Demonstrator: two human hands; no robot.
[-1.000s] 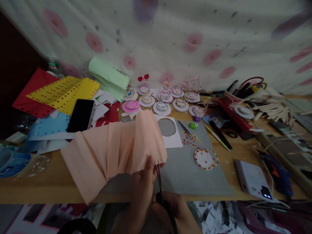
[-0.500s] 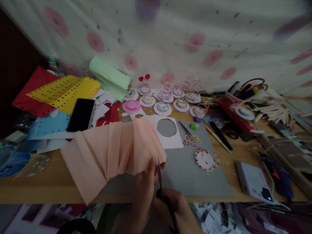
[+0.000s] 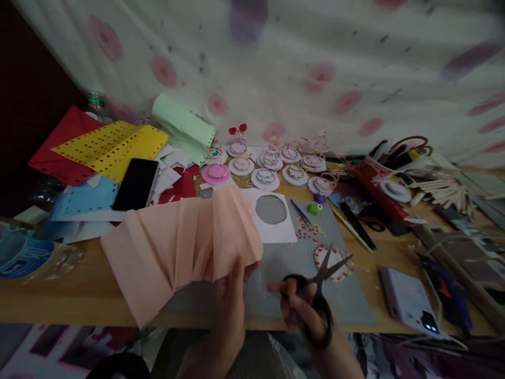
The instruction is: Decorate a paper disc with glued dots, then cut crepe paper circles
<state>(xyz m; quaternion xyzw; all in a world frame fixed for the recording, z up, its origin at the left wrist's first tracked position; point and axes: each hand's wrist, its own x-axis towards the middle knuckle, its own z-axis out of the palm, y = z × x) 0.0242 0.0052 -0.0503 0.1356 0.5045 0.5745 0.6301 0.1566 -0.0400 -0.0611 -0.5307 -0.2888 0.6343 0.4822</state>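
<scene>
My left hand [image 3: 231,300] pinches the lower right edge of a pleated sheet of peach crepe paper [image 3: 193,237], its thumb on top. The paper spreads out to the left over the table's front part. My right hand [image 3: 303,310] has its fingers through the black handles of a pair of scissors [image 3: 321,276]. The blades are spread and point away, apart from the paper. Beneath the blade tips lies a white paper disc [image 3: 329,261] edged with red and yellow bits. A grey cutting mat [image 3: 272,284] is under both hands.
Several small decorated discs [image 3: 265,179] stand at the back. White card [image 3: 290,231] with a round hole, tweezers [image 3: 301,212] and loose bits lie mid-mat. A black phone [image 3: 135,184] and coloured paper [image 3: 110,142] are left. A power bank [image 3: 408,300] and glue gun [image 3: 445,295] sit right.
My right hand has drawn the scissors away from the paper's edge to the right, and their blades have spread apart. My left hand keeps its hold on the crepe paper, shifted slightly left.
</scene>
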